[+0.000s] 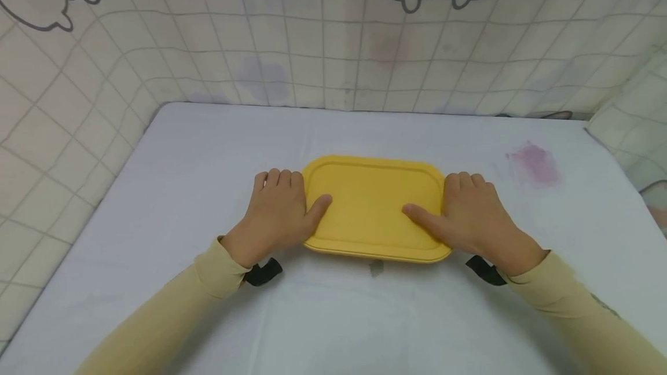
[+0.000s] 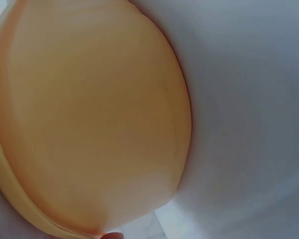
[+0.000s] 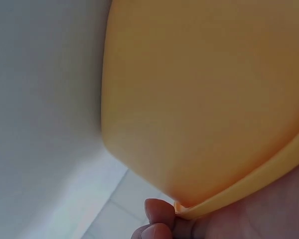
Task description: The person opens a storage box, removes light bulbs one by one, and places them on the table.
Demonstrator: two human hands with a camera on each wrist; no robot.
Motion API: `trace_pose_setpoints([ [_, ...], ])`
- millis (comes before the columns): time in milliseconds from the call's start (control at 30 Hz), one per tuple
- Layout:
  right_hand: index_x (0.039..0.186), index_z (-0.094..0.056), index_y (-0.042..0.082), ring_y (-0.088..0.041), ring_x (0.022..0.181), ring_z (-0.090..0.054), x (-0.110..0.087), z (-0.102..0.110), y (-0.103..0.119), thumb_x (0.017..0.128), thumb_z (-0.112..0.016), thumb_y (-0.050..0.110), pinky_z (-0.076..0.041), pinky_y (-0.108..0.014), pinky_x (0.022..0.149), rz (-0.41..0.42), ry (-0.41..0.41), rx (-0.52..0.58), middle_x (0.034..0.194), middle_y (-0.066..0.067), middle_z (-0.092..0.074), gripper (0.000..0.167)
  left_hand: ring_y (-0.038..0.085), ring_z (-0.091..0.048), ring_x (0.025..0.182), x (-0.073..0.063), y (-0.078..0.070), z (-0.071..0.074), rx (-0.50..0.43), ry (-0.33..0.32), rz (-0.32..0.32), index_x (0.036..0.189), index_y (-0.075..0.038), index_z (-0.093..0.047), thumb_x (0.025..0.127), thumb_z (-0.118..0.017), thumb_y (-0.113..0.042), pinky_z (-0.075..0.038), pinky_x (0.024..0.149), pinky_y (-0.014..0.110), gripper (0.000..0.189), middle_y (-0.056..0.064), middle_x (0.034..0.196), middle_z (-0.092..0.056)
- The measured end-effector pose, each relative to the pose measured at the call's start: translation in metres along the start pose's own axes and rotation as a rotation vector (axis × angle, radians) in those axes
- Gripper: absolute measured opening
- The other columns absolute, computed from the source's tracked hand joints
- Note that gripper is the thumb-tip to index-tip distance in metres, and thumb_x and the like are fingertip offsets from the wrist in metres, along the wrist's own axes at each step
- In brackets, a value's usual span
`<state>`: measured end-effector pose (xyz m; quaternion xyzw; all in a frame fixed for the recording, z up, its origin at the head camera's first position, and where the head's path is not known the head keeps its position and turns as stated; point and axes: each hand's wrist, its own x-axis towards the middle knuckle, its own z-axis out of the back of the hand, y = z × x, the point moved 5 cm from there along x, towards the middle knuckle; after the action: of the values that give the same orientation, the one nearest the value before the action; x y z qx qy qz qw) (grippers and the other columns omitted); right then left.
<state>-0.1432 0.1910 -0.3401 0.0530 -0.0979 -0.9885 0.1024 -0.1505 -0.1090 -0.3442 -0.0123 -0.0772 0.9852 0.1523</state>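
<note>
A yellow plastic container (image 1: 372, 207), rectangular with rounded corners, stands on the white table, its flat lid-like top facing up. At its left end my left hand (image 1: 281, 207) grips the rim, thumb lying on top and the other fingers over the outer edge. My right hand (image 1: 469, 210) holds the opposite end the same way. Below the rim, the container's smooth side wall (image 2: 89, 119) fills much of the left wrist view. In the right wrist view, curled fingertips (image 3: 159, 211) show under the rim beside the wall. The container's inside is hidden.
The white-covered table (image 1: 208, 143) bears a pink stain (image 1: 537, 164) at the right and a small grey mark (image 1: 376, 268) in front of the container. A grid-patterned curtain (image 1: 333, 45) hangs behind the table and along its sides.
</note>
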Motion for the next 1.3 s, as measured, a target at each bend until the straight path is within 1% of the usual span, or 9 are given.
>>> trace_pose_setpoints([
  [167, 0.092, -0.048, -0.002, -0.034, 0.083, -0.047, -0.001, -0.002, 0.010, 0.090, -0.048, 0.079, -0.040, -0.048, 0.081, 0.012, -0.014, -0.019, 0.083, -0.015, -0.050, 0.080, 0.040, -0.051, 0.101, -0.010, 0.007, 0.002, 0.000, -0.019, -0.005, 0.098, 0.002, -0.056, 0.102, -0.036, -0.062, -0.035, 0.102, 0.054, 0.067, 0.018, 0.094, -0.057],
  [367, 0.089, -0.048, 0.000, -0.031, 0.079, -0.046, -0.004, -0.006, 0.021, 0.090, -0.048, 0.080, -0.038, -0.045, 0.078, 0.023, -0.014, -0.026, 0.080, -0.013, -0.049, 0.080, 0.039, -0.053, 0.096, -0.021, 0.014, 0.003, 0.027, -0.059, -0.017, 0.094, 0.002, -0.055, 0.102, -0.040, -0.061, -0.037, 0.097, 0.053, 0.065, 0.017, 0.089, -0.056],
  [500, 0.088, -0.047, 0.001, -0.030, 0.078, -0.045, -0.005, -0.007, 0.028, 0.090, -0.049, 0.079, -0.037, -0.043, 0.077, 0.035, -0.031, -0.034, 0.079, -0.012, -0.048, 0.078, 0.036, -0.053, 0.091, -0.027, 0.021, 0.003, 0.039, -0.082, -0.024, 0.090, 0.001, -0.053, 0.102, -0.042, -0.059, -0.036, 0.096, 0.052, 0.061, 0.015, 0.085, -0.053],
  [633, 0.085, -0.046, 0.002, -0.028, 0.075, -0.043, -0.007, -0.008, 0.034, 0.090, -0.052, 0.076, -0.035, -0.039, 0.075, 0.052, -0.054, -0.049, 0.076, -0.010, -0.046, 0.074, 0.035, -0.051, 0.089, -0.032, 0.025, 0.004, 0.026, -0.082, -0.029, 0.088, -0.001, -0.051, 0.102, -0.044, -0.056, -0.035, 0.094, 0.051, 0.058, 0.013, 0.083, -0.051],
  [767, 0.081, -0.045, 0.004, -0.026, 0.071, -0.041, -0.011, -0.009, 0.037, 0.090, -0.055, 0.074, -0.033, -0.035, 0.071, 0.070, -0.079, -0.053, 0.072, -0.009, -0.044, 0.071, 0.034, -0.050, 0.088, -0.036, 0.027, 0.005, 0.013, -0.077, -0.028, 0.087, -0.002, -0.050, 0.102, -0.045, -0.056, -0.034, 0.093, 0.051, 0.056, 0.013, 0.084, -0.050],
  [933, 0.079, -0.044, 0.005, -0.025, 0.067, -0.040, -0.012, -0.009, 0.038, 0.089, -0.056, 0.072, -0.031, -0.034, 0.069, 0.080, -0.111, -0.049, 0.069, -0.008, -0.043, 0.069, 0.034, -0.049, 0.087, -0.038, 0.027, 0.007, 0.014, -0.088, -0.033, 0.086, -0.002, -0.049, 0.101, -0.047, -0.056, -0.034, 0.094, 0.051, 0.056, 0.012, 0.083, -0.049],
  [1133, 0.080, -0.045, 0.006, -0.024, 0.067, -0.040, -0.013, -0.010, 0.037, 0.090, -0.055, 0.073, -0.030, -0.034, 0.070, 0.070, -0.087, -0.029, 0.070, -0.008, -0.043, 0.069, 0.032, -0.049, 0.083, -0.038, 0.027, 0.007, 0.029, -0.093, -0.040, 0.085, -0.003, -0.050, 0.100, -0.048, -0.057, -0.035, 0.091, 0.050, 0.056, 0.011, 0.080, -0.049],
  [1300, 0.081, -0.045, 0.006, -0.024, 0.068, -0.040, -0.014, -0.009, 0.038, 0.090, -0.055, 0.073, -0.030, -0.033, 0.071, 0.063, -0.083, -0.033, 0.070, -0.007, -0.043, 0.068, 0.032, -0.048, 0.083, -0.039, 0.028, 0.008, 0.033, -0.091, -0.038, 0.085, -0.003, -0.049, 0.100, -0.048, -0.057, -0.035, 0.090, 0.050, 0.057, 0.011, 0.080, -0.048],
])
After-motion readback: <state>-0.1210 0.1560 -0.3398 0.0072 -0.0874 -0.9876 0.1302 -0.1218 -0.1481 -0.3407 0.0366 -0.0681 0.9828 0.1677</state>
